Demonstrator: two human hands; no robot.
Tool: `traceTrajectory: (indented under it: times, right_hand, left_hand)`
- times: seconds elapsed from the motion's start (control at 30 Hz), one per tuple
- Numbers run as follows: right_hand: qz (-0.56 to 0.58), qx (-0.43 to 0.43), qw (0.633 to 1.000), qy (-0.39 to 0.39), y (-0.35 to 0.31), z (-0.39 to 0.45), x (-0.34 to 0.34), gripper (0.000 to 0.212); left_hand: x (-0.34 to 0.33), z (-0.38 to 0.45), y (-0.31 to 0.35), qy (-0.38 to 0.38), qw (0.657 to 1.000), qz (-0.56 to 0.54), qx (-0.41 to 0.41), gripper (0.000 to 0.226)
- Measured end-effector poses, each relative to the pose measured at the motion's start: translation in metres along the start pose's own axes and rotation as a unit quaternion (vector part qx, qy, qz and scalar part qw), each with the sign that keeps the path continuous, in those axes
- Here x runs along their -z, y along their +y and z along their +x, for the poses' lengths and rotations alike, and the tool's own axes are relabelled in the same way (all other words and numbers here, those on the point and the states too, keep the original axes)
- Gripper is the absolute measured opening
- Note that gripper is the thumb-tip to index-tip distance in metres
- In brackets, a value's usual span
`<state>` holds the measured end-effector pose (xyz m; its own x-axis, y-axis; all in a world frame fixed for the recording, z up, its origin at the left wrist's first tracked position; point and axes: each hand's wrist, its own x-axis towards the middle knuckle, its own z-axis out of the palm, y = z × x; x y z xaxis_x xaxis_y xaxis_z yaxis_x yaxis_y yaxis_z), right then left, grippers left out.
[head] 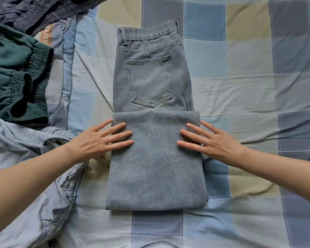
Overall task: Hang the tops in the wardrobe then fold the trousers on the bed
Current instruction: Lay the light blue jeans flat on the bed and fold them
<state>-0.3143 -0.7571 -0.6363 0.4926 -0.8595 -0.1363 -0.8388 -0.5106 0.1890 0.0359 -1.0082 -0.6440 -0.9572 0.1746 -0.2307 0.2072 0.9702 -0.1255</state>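
Jeans [156,158] folded on checked bedsheet [249,86], both hands flat on them, green trousers [13,77] and grey garment [25,154] left.

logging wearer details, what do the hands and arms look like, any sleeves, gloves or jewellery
Both arms are bare to the frame edge, with no sleeves in view. The left hand and right hand wear no gloves, rings, watch or bracelets. Fingernails look short and unpainted.
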Motion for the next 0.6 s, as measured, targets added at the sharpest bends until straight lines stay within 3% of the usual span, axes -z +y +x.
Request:
traceTrajectory:
  times: [0.07, 0.17, 0.27, 0.6]
  right_hand:
    - [-0.05, 0.017, 0.999, -0.006, 0.005, 0.011, -0.015, 0.065]
    - [-0.074, 0.045, 0.996, 0.028, 0.018, 0.033, -0.035, 0.056]
    - [-0.052, 0.09, 0.994, 0.042, 0.032, 0.043, -0.043, 0.051]
    - [0.033, 0.084, 0.996, -0.019, 0.04, 0.044, -0.038, 0.05]
  left_hand:
    - [-0.009, 0.008, -0.004, -0.009, 1.0, 0.019, 0.001, 0.085]
    - [-0.021, 0.024, -0.015, 0.009, 1.0, 0.02, 0.005, 0.069]
    - [-0.028, 0.032, -0.029, 0.011, 1.0, 0.017, -0.013, 0.063]
    - [-0.027, 0.043, -0.032, 0.006, 0.999, -0.028, -0.025, 0.055]
